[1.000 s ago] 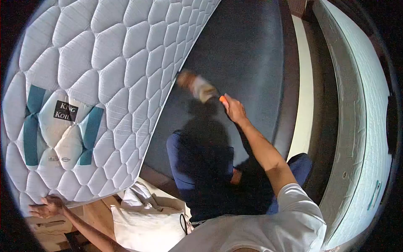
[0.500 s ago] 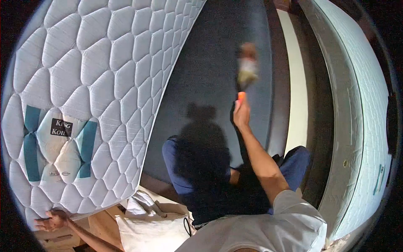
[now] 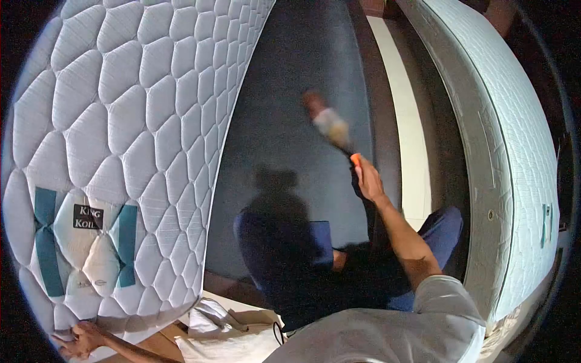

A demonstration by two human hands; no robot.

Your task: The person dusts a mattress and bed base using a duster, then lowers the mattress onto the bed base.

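- Right hand (image 3: 370, 181): grip closed round the orange handle of the brush (image 3: 333, 128).
- Brush: out past the fingers over the dark base (image 3: 284, 66), head angled up and leftward, blurred; I cannot tell whether it touches the surface.
- Left hand (image 3: 83, 340): at the lower edge of the quilted mattress (image 3: 139, 121), grip spread, fingers fanned.
- The quilted mattress fills the left side; its long edge slants up and rightward alongside the base, well apart from the brush.
- A broad stretch of base lies between that edge and the brush, and more runs on beyond the head.
- To the right, the base's brown border is near the right hand, then comes a pale strip (image 3: 402, 103).
- Past the strip, the second mattress (image 3: 526, 151) bounds that side.
- Bent knees in blue trousers (image 3: 440, 233) take up the near end; a pillow (image 3: 233, 347) lies by the quilted mattress's near corner.
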